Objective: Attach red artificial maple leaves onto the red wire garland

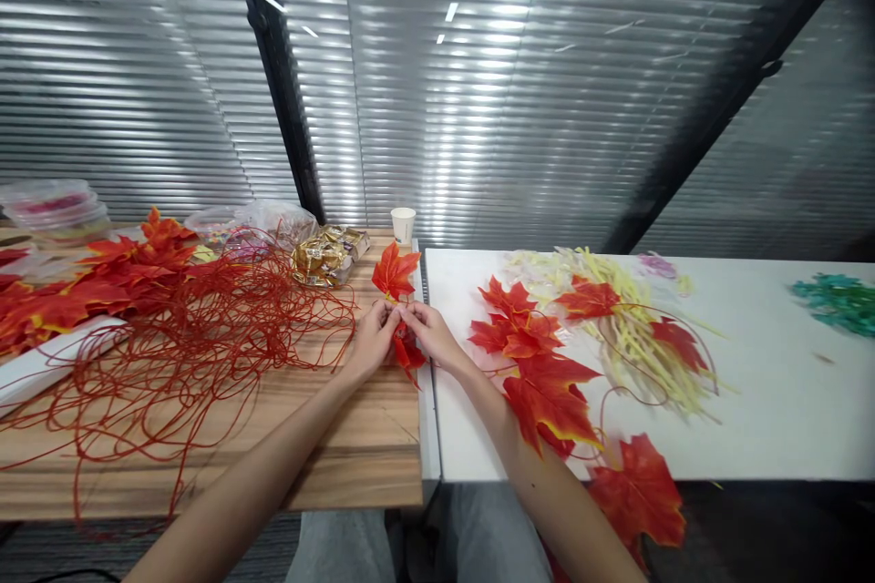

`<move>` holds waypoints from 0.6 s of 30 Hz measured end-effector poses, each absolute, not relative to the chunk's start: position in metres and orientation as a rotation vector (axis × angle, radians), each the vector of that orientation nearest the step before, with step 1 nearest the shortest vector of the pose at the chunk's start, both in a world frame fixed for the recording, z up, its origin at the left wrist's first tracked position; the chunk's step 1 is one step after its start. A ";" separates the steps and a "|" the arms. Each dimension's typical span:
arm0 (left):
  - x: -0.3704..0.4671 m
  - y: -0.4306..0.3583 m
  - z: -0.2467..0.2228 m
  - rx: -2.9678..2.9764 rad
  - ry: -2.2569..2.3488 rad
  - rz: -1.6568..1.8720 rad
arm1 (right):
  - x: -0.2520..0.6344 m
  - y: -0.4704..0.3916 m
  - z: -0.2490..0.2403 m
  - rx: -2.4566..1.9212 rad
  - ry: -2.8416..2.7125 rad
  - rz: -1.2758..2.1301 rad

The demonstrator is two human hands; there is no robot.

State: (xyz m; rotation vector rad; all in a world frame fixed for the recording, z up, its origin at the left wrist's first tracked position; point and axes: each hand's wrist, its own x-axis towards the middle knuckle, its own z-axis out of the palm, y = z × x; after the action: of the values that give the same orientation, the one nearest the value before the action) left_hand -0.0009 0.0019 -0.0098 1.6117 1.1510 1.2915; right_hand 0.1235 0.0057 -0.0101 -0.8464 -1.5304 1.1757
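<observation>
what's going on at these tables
A person's left hand and right hand meet over the wooden table, holding a red leaf between them. Loose red cord lies to the left; more red leaves lie to the right, some on the white table.

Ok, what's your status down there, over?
Left hand, right hand: fingertips together, pinching red leaves. Tangled cord beside them, left. More leaves right, on white table. Over.

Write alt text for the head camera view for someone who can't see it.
The left hand and right hand meet, holding red leaves over a wooden table heaped with tangled red cord; a white table at right bears other leaves and yellow strips.
</observation>
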 end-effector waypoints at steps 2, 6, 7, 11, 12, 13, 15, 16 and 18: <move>-0.001 0.002 -0.009 1.599 1.140 1.282 | 0.123 0.006 -0.010 -0.837 -1.527 1.164; -0.001 0.002 -0.009 1.587 1.147 1.275 | 0.122 0.005 -0.010 -0.844 -1.512 1.143; -0.001 0.002 -0.009 1.584 1.146 1.278 | 0.122 0.005 -0.010 -0.851 -1.510 1.138; 0.000 0.002 -0.008 1.554 1.122 1.296 | 0.121 0.004 -0.010 -0.872 -1.505 1.127; 0.000 0.001 -0.008 1.545 1.114 1.298 | 0.121 0.004 -0.009 -0.872 -1.504 1.127; 0.000 0.001 -0.008 1.538 1.108 1.296 | 0.121 0.004 -0.009 -0.870 -1.504 1.128; 0.000 0.001 -0.008 1.529 1.097 1.288 | 0.121 0.004 -0.010 -0.869 -1.505 1.131; 0.001 0.001 -0.008 1.525 1.093 1.285 | 0.121 0.004 -0.010 -0.872 -1.505 1.129; 0.000 0.001 -0.008 1.516 1.084 1.281 | 0.121 0.004 -0.010 -0.878 -1.507 1.131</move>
State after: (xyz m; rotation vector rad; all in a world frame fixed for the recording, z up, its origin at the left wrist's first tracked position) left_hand 0.0004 0.0012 -0.0080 1.5159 1.0835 1.2812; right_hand 0.1207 0.0044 -0.0097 -0.8778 -1.5072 1.1311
